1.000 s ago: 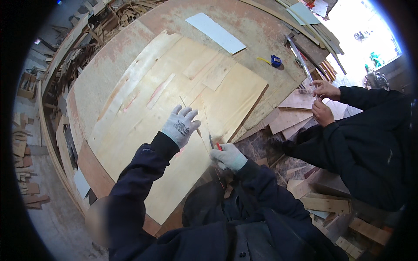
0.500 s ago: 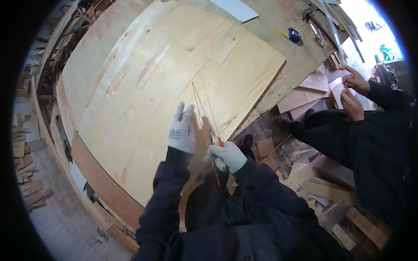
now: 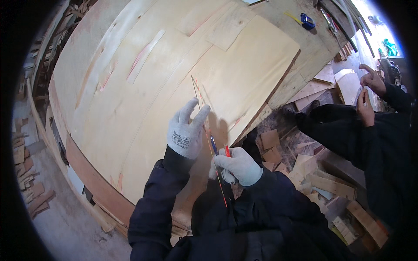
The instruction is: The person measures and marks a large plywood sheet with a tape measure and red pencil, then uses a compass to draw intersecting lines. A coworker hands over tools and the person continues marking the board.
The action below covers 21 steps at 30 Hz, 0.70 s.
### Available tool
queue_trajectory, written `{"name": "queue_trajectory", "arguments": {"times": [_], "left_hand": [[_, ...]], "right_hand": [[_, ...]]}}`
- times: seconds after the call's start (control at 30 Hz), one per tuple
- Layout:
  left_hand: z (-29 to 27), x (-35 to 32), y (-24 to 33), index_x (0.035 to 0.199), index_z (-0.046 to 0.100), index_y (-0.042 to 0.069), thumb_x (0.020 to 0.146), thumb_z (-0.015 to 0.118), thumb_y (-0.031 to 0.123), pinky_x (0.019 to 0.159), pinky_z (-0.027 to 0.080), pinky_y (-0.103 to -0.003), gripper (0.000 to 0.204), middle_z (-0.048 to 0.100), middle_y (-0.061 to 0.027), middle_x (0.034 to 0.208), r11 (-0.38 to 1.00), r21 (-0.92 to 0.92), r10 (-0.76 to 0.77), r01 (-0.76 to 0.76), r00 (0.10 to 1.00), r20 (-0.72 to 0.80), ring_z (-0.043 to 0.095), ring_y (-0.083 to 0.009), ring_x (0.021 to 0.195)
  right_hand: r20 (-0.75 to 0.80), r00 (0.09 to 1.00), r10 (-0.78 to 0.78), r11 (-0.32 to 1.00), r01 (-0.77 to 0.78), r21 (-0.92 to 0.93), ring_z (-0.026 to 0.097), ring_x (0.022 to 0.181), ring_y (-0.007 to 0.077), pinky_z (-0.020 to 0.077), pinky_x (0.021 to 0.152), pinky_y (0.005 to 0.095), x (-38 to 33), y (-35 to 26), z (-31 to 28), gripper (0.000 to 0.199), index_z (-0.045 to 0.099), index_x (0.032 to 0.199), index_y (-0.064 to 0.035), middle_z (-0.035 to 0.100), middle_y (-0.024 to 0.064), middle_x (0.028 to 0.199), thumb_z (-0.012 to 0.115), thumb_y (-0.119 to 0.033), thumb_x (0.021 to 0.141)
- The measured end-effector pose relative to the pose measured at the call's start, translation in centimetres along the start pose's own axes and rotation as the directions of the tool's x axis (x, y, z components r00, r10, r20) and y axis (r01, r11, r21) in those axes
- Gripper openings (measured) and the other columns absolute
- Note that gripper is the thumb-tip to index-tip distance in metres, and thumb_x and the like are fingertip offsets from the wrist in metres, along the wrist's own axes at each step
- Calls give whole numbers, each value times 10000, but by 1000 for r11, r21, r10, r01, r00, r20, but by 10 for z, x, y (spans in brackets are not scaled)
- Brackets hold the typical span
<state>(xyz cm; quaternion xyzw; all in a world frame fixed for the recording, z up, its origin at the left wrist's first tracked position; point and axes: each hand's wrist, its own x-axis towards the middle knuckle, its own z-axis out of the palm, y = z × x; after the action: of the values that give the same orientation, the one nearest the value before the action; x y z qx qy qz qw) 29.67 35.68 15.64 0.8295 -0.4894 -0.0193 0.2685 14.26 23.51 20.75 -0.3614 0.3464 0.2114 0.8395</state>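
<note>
My right hand (image 3: 240, 165), in a white glove, is closed around a long, thin strip (image 3: 221, 187) with orange and dark bands. A red stick-like piece (image 3: 227, 151) and a slim blue piece (image 3: 213, 144) also stick out of that grip; their kind I cannot make out. The strip's far end slants up over a large pale plywood sheet (image 3: 143, 104). My gloved left hand (image 3: 186, 130) is raised beside the strip, index and middle fingers spread apart. The strip runs close by those fingertips; whether they touch it I cannot tell.
A blue tape measure (image 3: 307, 21) lies on the worktable at the far right. Wood offcuts (image 3: 331, 187) litter the floor to my right. Another person's hands (image 3: 369, 93) are at the right, near some boards. Stacked wood scraps (image 3: 37, 195) lie on the left.
My left hand has come closer to the strip, its fingers now bent and spread more. My right hand stays gripped on the strip. The view has shifted a little.
</note>
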Motion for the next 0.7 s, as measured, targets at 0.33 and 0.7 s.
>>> {"name": "queue_trajectory", "arguments": {"times": [0.33,0.7], "left_hand": [[-35,58,-10,1182,658,117,787,664,28,885,488,-426,405,606,-128,1255,983,66,176,-169,976,-127,611,-305,1053],[-60,191,-62,1263,571,-61,1002,568,196,746,523,-285,366,678,-117,973,4,-941,-445,337,843,300,638,-156,809]], "right_hand": [[-128,983,-130,992,128,-18,502,432,94,383,419,235,-37,-43,7,235,651,801,-9,705,114,761,544,-138,966],[-162,854,-494,851,437,-290,468,441,72,350,423,226,14,-199,-26,205,653,783,-25,656,74,668,561,-145,922]]}}
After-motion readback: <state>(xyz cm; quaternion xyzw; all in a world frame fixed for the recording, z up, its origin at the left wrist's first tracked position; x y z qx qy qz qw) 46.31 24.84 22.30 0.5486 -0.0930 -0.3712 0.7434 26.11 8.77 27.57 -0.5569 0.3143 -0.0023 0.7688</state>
